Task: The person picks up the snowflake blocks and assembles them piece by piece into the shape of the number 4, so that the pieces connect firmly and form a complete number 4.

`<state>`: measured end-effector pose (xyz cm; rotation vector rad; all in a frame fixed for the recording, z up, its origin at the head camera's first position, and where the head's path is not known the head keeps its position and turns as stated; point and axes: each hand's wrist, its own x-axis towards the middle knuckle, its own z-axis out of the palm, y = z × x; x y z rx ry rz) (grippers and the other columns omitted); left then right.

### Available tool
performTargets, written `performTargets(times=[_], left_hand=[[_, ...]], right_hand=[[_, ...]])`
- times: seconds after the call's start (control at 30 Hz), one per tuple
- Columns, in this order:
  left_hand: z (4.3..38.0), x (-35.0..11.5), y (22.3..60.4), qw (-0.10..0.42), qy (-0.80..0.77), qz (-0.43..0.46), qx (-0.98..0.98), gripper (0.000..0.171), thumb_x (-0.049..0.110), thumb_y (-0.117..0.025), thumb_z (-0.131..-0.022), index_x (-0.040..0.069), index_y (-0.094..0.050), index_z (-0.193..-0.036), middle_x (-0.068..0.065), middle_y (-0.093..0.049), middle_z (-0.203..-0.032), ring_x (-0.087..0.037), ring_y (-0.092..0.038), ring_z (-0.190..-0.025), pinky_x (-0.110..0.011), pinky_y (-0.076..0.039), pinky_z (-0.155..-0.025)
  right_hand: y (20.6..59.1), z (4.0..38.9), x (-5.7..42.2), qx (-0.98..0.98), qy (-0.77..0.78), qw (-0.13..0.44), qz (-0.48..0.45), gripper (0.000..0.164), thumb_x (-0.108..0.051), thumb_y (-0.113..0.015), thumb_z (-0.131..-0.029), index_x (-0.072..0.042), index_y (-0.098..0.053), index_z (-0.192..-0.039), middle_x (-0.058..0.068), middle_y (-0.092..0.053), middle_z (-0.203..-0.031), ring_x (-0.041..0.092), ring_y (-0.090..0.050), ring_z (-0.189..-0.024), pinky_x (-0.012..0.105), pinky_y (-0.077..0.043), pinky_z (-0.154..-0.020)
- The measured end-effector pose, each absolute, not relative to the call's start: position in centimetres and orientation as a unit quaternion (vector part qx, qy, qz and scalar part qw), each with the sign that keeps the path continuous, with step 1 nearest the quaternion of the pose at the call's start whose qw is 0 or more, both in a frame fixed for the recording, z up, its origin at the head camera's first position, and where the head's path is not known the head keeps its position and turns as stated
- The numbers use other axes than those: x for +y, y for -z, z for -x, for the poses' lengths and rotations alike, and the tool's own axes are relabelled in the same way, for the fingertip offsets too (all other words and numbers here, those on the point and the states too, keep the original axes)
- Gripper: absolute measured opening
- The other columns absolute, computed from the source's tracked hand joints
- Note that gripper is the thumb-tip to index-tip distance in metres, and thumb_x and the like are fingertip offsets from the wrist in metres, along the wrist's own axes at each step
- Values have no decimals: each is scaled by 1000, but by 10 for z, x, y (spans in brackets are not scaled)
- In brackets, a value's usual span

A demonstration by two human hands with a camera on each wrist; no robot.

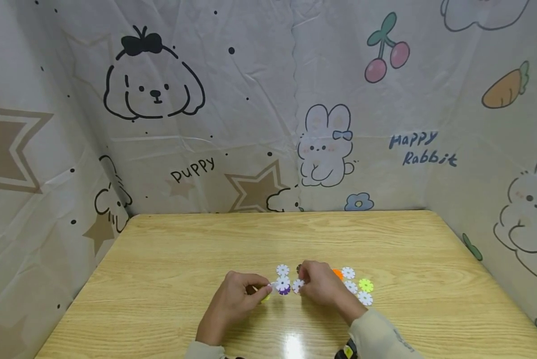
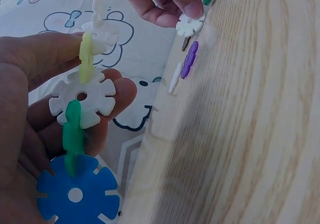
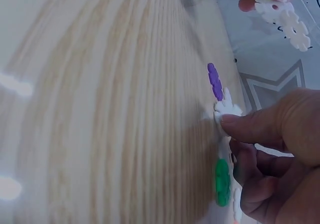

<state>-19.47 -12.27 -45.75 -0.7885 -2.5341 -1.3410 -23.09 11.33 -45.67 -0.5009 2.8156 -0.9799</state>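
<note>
My left hand (image 1: pixel 241 296) is raised above the table and holds a chain of notched plastic snowflake discs. In the left wrist view the chain shows a blue disc (image 2: pixel 95 204), a green disc (image 2: pixel 73 139), a white disc (image 2: pixel 102 103) and a yellow disc (image 2: pixel 86 58), with more white ones at its far end. Fingers of my right hand (image 1: pixel 322 283) pinch a loose white disc (image 3: pixel 225 113) at the tabletop. A purple disc (image 3: pixel 215 82) lies close by, and a green disc (image 3: pixel 222 181) is on the other side of that hand.
On the wooden table (image 1: pixel 169 249), right of my right hand, lie an orange disc (image 1: pixel 337 274), a yellow-green disc (image 1: pixel 366 285) and several white discs. A brown disc (image 1: pixel 299 268) is partly hidden by that hand. A printed cloth (image 1: pixel 250 124) hangs behind the table.
</note>
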Motion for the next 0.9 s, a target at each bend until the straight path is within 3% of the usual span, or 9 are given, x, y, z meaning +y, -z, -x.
performTargets(times=[0.3,0.6,0.9], left_hand=[[194,-122,456,77,447,265,-851,10,17,-74,-93,10,-79,-89,7,-74,-86,-4,-65,-70,-24,-54,-63],[192,-120,455,72,444,267,-852,9,16,-74,-92,11,-79,-89,7,-74,-86,-4,-64,-69,-23,-53,-62],[193,-118,457,76,448,272,-848,7,14,-75,-91,10,-80,-88,6,-74,-83,-3,-63,-67,-23,-53,-58]], right_hand=[[455,227,124,922,327,65,197,11,2,-77,-77,-6,-69,-76,-3,-59,-70,14,-53,-66,31,-47,-59],[449,221,136,916,327,50,228,16,-6,-72,-84,-14,-67,-71,-10,-57,-65,12,-51,-62,31,-44,-58],[436,215,144,894,379,71,229,9,-11,-73,-90,-11,-70,-81,-6,-61,-70,11,-53,-63,27,-45,-56]])
